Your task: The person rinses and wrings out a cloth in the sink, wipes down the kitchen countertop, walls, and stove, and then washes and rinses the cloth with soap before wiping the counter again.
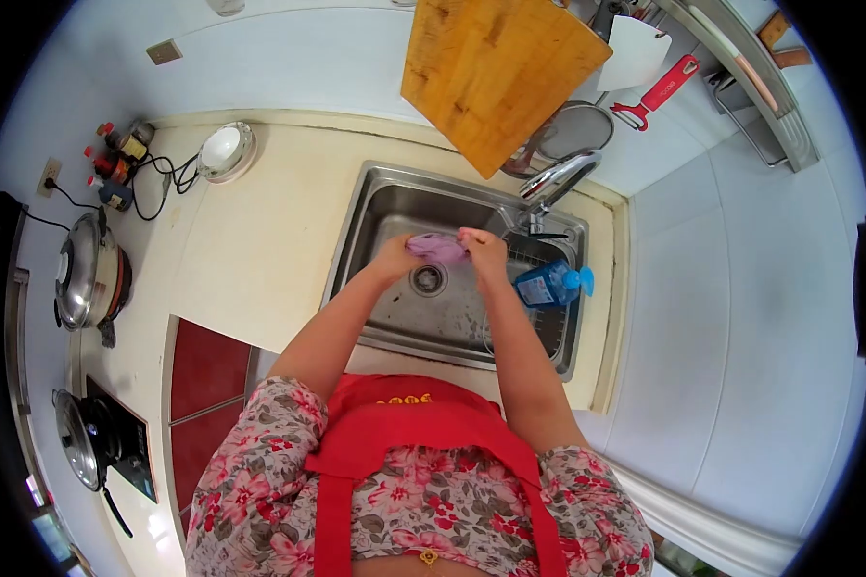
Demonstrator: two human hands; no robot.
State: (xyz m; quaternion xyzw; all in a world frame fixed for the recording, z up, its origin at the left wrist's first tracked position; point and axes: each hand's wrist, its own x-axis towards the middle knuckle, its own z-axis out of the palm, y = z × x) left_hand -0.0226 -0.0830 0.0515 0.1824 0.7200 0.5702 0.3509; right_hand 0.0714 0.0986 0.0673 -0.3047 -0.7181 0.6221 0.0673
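Observation:
A crumpled purple cloth is stretched between my two hands above the metal sink. My left hand grips its left end, fingers closed on the fabric. At the other end, my right hand pinches the cloth between thumb and fingers. Just below the cloth, the round drain shows in the sink floor. To the right of my right hand stands a blue soap bottle with a pump, on a wire rack in the sink.
A chrome faucet rises behind the sink. Above hang a wooden cutting board and a red peeler. Stacked bowls sit on the left counter. Farther left are a lidded pot and a lidded pan on a cooktop.

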